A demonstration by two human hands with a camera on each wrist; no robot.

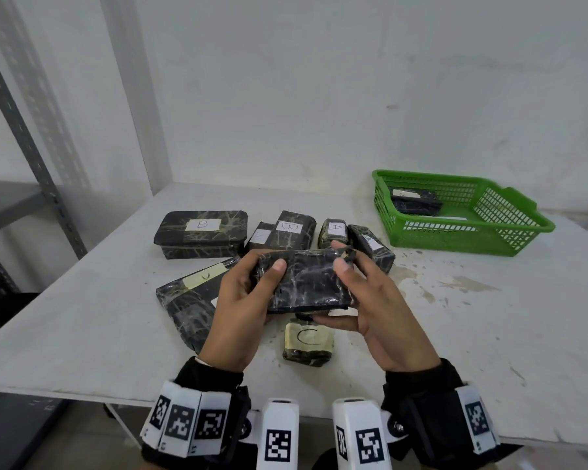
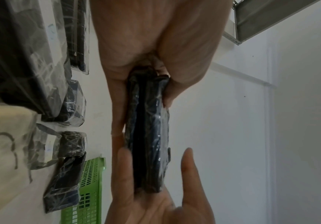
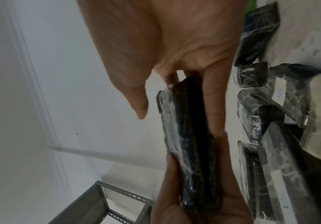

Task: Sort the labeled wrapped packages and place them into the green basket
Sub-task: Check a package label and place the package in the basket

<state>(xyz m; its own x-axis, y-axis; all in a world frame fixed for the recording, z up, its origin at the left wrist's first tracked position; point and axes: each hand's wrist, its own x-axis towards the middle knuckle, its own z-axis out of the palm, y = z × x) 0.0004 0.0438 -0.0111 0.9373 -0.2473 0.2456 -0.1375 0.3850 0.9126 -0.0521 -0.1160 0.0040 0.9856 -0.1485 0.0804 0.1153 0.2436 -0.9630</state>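
Note:
Above the table's middle, both hands hold one black plastic-wrapped package (image 1: 306,283); no label shows on the face turned toward me. My left hand (image 1: 255,293) grips its left end, thumb on top and fingers beneath. My right hand (image 1: 350,290) grips the right end the same way. In the left wrist view the package (image 2: 148,136) is seen edge-on, and likewise in the right wrist view (image 3: 190,144). The green basket (image 1: 455,239) stands at the back right with one wrapped package (image 1: 414,201) inside.
Several wrapped packages lie on the white table (image 1: 489,317): a large B box (image 1: 201,232), a B package (image 1: 292,232), an A package (image 1: 335,232), a C package (image 1: 308,344) under my hands, a long one (image 1: 190,296) at left. A metal rack (image 1: 31,157) stands far left.

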